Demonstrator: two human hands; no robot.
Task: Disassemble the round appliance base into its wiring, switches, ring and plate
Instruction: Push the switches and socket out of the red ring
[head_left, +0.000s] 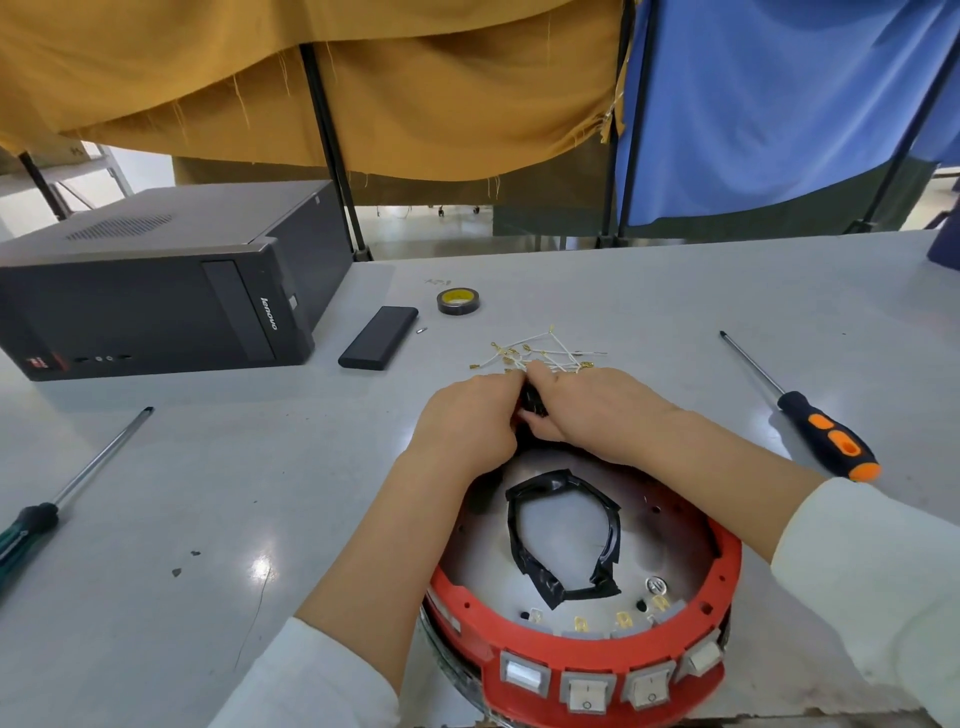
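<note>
The round appliance base sits at the table's near edge. Its red ring (587, 660) carries several grey rocker switches (587, 693) on the front, and a metal plate (483, 551) forms the floor. A loop of black tape (558, 566) lies on the plate. My left hand (467, 421) and my right hand (592, 410) meet at the base's far rim and both grip a small black part (532, 402) between them; most of it is hidden. A heap of white wires (540, 353) with brass terminals lies just beyond my hands.
An orange-and-black screwdriver (821, 426) lies to the right, a green-handled screwdriver (62, 499) to the left. A black computer case (156, 291), a dark slim box (378, 338) and a roll of tape (458, 301) stand further back. Curtains hang behind the table.
</note>
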